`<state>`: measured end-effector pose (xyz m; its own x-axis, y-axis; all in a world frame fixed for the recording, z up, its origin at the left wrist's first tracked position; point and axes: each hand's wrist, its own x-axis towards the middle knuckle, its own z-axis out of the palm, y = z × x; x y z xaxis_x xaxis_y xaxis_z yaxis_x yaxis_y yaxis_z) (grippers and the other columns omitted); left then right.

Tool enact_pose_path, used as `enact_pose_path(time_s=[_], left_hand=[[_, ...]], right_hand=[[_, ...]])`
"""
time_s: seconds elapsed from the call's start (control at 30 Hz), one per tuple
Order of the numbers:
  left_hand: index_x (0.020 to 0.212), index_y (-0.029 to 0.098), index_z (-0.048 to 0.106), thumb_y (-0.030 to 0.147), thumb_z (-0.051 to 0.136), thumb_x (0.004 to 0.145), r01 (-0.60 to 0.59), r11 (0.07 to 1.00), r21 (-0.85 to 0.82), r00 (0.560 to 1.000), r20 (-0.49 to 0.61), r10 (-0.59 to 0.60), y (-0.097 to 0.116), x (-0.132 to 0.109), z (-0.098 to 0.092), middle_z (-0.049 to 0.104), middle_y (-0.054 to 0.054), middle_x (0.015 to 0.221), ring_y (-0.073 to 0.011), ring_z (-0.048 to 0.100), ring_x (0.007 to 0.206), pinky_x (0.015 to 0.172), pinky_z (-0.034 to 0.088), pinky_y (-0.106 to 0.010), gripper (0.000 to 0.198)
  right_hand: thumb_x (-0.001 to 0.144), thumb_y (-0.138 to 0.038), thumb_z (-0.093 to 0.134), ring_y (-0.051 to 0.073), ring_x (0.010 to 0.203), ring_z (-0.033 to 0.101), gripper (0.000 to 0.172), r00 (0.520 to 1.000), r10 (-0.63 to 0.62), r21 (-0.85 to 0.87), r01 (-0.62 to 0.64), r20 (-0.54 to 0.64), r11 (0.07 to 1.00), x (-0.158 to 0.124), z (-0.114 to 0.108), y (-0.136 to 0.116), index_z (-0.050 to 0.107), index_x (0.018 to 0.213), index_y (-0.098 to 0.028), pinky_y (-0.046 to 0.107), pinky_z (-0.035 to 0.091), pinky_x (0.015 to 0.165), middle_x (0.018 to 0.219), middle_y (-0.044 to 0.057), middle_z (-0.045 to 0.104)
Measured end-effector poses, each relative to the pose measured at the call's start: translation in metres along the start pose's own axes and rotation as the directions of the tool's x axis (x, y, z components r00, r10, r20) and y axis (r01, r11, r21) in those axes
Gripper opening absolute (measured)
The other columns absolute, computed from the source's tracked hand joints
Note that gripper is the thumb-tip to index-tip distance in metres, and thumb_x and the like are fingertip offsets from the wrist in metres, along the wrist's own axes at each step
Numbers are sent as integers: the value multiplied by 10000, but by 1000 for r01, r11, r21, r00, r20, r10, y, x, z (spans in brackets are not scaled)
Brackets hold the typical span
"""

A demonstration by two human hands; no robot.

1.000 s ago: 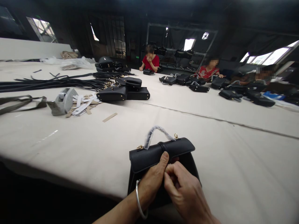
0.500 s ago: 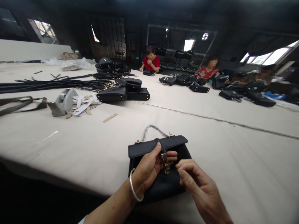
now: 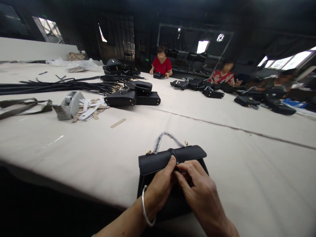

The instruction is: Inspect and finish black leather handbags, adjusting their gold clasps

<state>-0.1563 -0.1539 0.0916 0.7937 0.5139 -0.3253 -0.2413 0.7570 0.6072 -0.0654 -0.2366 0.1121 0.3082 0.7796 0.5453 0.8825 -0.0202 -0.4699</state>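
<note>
A black handbag stands at the table's near edge, its front toward me. Clear plastic film wraps its raised handle, which joins the top at gold rings. My left hand, with a silver bangle at the wrist, grips the front of the bag, thumb on the narrow strap at the middle of the flap. My right hand is closed in a pinch just below that thumb. Its fingers cover the spot of the gold clasp, so whatever they hold is hidden.
Black bags lie stacked beyond, by a bundle of dark straps. A grey tape dispenser stands beside paper strips; one loose strip lies closer. Co-workers in red sit across the table among more bags.
My right hand has moved left and up to meet my left hand, covering the gold clasp that showed before. The bag appears slightly farther right in view.
</note>
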Motion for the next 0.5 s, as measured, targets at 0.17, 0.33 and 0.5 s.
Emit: enact_pose_path(time_s=[0.17, 0.33, 0.5], left_hand=[[742, 106, 657, 591, 730, 774, -5, 1000, -8, 998, -65, 4, -6, 2, -5, 601, -21, 695, -133, 517, 704, 725, 410, -272, 492], [752, 101, 668, 628, 683, 795, -22, 999, 28, 999, -41, 23, -7, 3, -5, 630, -40, 731, -141, 520, 717, 738, 408, -283, 529], [899, 75, 721, 696, 656, 769, -25, 998, 61, 1000, 12, 25, -4, -2, 0, 700, -107, 837, -241, 625, 880, 845, 456, -347, 638]], right_hand=[[936, -194, 522, 138, 667, 586, 110, 991, -130, -201, 123, -22, 972, -5, 6, 3, 602, 864, -213, 263, 456, 618, 769, 16, 598], [962, -237, 470, 137, 636, 547, 144, 992, -128, -228, 120, -18, 966, -5, 11, 8, 555, 847, -214, 273, 416, 600, 750, 8, 566], [980, -306, 441, 126, 615, 537, 183, 993, -36, -201, 13, -112, 979, -4, 8, 19, 527, 842, -223, 265, 408, 564, 758, -5, 544]])
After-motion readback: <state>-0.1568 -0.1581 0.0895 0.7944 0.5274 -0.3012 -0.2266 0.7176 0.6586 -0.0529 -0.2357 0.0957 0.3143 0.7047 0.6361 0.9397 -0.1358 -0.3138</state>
